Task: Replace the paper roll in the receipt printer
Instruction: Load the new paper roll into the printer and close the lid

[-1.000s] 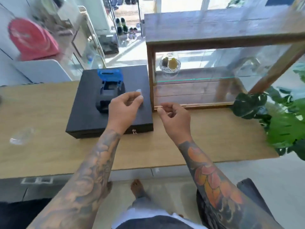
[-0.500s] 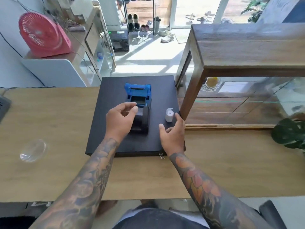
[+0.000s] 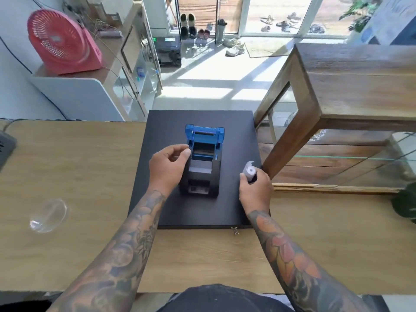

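Head camera, looking down over a pale wooden counter point(image 3: 67, 167): I see a small black receipt printer with a blue flip-up lid point(image 3: 201, 163) standing near the middle of a flat black cash-drawer box point(image 3: 234, 131), its lid raised and tilted back so the paper bay lies open and dark. My left hand point(image 3: 167, 168) sits against the printer's left side, fingers curled and thumb and forefinger nearly meeting beside the hinge of the blue lid; I cannot tell whether they pinch anything. My right hand point(image 3: 256, 188) rests on the black box just right of the printer, closed around the lower part of a small white paper roll point(image 3: 248, 170), which stands tilted with its hollow core showing and a loose flap of paper at the top. The roll is outside the printer, between it and the leg of a dark wooden display case with glass panels point(image 3: 337, 109) that rises to the printer's right. A small key point(image 3: 235, 230) hangs from the front edge of the black box, nearer me than the printer. Well to the printer's left, a clear plastic dome point(image 3: 48, 216) lies on the counter, and beyond that side a pink table fan point(image 3: 60, 41) stands on a white cabinet.
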### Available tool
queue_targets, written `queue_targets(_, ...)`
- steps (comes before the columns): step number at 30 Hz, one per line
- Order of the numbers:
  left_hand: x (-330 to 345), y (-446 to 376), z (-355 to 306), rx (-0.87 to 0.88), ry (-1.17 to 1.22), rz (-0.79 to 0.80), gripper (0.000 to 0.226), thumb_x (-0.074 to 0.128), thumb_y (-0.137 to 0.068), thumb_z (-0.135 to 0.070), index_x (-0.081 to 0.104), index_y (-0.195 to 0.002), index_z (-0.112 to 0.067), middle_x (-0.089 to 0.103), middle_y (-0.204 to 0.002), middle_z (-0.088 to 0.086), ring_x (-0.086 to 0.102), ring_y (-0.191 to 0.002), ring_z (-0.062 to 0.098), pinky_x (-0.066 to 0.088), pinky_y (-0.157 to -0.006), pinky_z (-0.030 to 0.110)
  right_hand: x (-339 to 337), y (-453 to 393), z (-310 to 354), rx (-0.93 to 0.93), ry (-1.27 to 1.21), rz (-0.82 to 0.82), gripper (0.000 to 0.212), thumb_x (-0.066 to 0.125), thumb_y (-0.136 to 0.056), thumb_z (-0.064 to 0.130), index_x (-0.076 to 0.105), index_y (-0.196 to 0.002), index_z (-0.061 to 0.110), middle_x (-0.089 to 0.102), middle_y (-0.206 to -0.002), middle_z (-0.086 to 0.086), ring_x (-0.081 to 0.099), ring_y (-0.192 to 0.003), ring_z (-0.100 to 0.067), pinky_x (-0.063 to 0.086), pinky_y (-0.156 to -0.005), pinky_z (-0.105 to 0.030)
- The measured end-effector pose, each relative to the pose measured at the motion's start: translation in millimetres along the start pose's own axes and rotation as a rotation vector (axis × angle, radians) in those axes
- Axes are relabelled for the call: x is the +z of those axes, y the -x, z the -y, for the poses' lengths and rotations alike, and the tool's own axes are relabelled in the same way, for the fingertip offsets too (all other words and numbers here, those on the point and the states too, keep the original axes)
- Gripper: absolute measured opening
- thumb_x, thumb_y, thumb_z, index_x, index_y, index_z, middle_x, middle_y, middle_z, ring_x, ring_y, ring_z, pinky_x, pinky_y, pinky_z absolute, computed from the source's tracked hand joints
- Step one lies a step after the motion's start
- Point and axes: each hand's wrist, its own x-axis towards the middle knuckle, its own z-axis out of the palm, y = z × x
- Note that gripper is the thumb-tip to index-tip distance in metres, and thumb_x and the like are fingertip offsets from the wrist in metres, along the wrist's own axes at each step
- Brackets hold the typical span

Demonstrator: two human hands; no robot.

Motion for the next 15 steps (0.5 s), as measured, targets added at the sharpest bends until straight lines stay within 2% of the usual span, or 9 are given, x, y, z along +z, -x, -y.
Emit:
queue_targets(2, -1, -3, 4, -0.021, 0.009, -0.026, 0.010, 0.080, -0.092, -0.027, 0.080, -0.093, -0.037, 0.080, -0.087, -0.018, 0.074, -0.080, 0.001, 0.061, -0.084, 0.025, 0, -3, 2, 0.032, -0.017, 0.022, 0.010, 0.072, -0.091, 0.022, 0.068, -0.090, 0.012, 0.073, -0.092, -0.008, 0.068, -0.088, -0.034, 0.054, -0.083, -0.041)
queue_targets(4, -1, -5, 8, -0.045, 0.021, -0.020, 0.011, 0.080, -0.091, -0.029, 0.079, -0.088, -0.040, 0.079, -0.084, -0.020, 0.073, -0.080, -0.002, 0.062, -0.084, 0.026, -1, -1, 7, 0.025, -0.064, 0.009, 0.010, 0.076, -0.091, 0.024, 0.074, -0.093, 0.014, 0.075, -0.086, -0.002, 0.069, -0.082, -0.026, 0.056, -0.080, -0.038)
queue_targets(6, -3, -6, 12, -0.068, 0.026, 0.002, 0.010, 0.080, -0.091, -0.030, 0.080, -0.088, -0.040, 0.080, -0.085, -0.020, 0.074, -0.082, 0.001, 0.064, -0.085, 0.030, -2, 0, 16, -0.022, -0.138, 0.011, 0.015, 0.081, -0.089, 0.029, 0.079, -0.099, 0.018, 0.077, -0.087, 0.006, 0.069, -0.081, -0.015, 0.054, -0.077, -0.030)
queue_targets(8, -4, -7, 15, -0.092, 0.037, 0.021, 0.007, 0.080, -0.091, -0.032, 0.081, -0.091, -0.038, 0.081, -0.087, -0.017, 0.076, -0.084, 0.006, 0.066, -0.085, 0.037, -2, 1, 31, -0.123, -0.200, 0.067, 0.018, 0.082, -0.088, 0.036, 0.079, -0.097, 0.021, 0.073, -0.079, 0.013, 0.062, -0.070, -0.004, 0.049, -0.068, -0.024)
queue_targets(10, -6, -7, 17, -0.115, 0.044, 0.036, 0.006, 0.079, -0.092, -0.032, 0.082, -0.096, -0.035, 0.081, -0.091, -0.014, 0.077, -0.088, 0.010, 0.066, -0.086, 0.043, -1, 1, 48, -0.258, -0.201, 0.124, 0.021, 0.080, -0.089, 0.042, 0.079, -0.101, 0.026, 0.069, -0.077, 0.016, 0.059, -0.068, -0.005, 0.045, -0.062, -0.018)
queue_targets(13, -8, -8, 17, -0.148, 0.061, 0.056, 0.006, 0.079, -0.093, -0.031, 0.082, -0.098, -0.033, 0.082, -0.095, -0.010, 0.077, -0.094, 0.014, 0.066, -0.088, 0.047, 3, -3, 76, -0.467, -0.042, 0.205, 0.034, 0.070, -0.092, 0.055, 0.075, -0.117, 0.032, 0.069, -0.088, 0.014, 0.062, -0.076, -0.009, 0.051, -0.066, -0.023)
queue_targets(15, -8, -9, 16, -0.172, 0.083, 0.064, 0.006, 0.079, -0.093, -0.029, 0.083, -0.097, -0.030, 0.082, -0.095, -0.007, 0.078, -0.095, 0.017, 0.065, -0.090, 0.049, 7, -9, 93, -0.581, 0.169, 0.230, 0.037, 0.066, -0.090, 0.062, 0.075, -0.111, 0.033, 0.071, -0.086, 0.012, 0.062, -0.074, -0.010, 0.055, -0.069, -0.033)
